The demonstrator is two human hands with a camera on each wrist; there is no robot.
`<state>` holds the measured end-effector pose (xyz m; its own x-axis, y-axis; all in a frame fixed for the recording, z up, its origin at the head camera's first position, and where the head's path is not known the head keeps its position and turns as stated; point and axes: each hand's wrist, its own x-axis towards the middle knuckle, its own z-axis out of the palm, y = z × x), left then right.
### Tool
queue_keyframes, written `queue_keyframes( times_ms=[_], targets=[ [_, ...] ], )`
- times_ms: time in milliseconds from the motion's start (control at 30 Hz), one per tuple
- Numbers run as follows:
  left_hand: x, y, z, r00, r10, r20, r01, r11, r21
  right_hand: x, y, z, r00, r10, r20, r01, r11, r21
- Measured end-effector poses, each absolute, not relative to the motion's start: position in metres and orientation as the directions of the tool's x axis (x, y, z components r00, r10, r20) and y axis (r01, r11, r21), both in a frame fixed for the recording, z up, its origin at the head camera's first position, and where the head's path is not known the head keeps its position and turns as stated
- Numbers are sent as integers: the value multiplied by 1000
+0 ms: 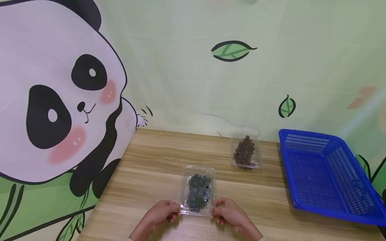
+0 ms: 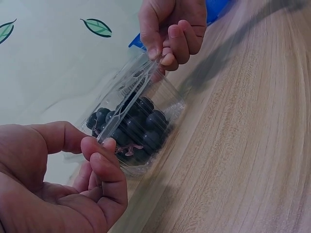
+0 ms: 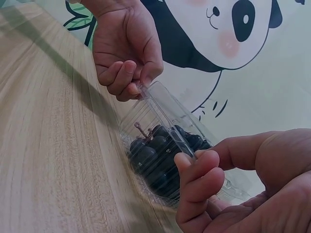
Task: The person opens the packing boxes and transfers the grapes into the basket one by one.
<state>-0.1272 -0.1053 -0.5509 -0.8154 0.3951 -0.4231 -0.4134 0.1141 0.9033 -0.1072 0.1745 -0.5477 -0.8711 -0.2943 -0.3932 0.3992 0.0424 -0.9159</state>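
Observation:
A clear plastic clamshell box (image 1: 182,189) holds dark grapes (image 1: 197,197) at the near middle of the table. My left hand (image 1: 163,211) pinches its near left corner, thumb on top and fingers curled below the rim. At the opposite near corner, my right hand (image 1: 228,213) grips the rim the same way. From the left wrist view, the lid lies down over the box, its rim running between the two pinches. Purple stem ends show among the grapes (image 3: 158,155) through the ribbed wall in the right wrist view.
Farther back, a second clear box (image 1: 257,154) with reddish grapes (image 1: 245,150) stands near the wall. A blue plastic basket (image 1: 313,174) sits on the right side of the wooden table (image 1: 156,150). Behind hangs a green backdrop with a printed panda (image 1: 60,40) and leaves.

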Motion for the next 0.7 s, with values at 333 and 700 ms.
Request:
queue_keyframes(
  times_ms=[333,700],
  targets=[
    [-127,-104,-552,-823,378,-424,-419,99,902,-107,175,-548,-867,-296,-400,413,21,-910],
    [-123,-101,-552,-838,341,-425,-426,76,901,-105,176,-546,-856,-296,-424,449,-17,-893]
  ],
)
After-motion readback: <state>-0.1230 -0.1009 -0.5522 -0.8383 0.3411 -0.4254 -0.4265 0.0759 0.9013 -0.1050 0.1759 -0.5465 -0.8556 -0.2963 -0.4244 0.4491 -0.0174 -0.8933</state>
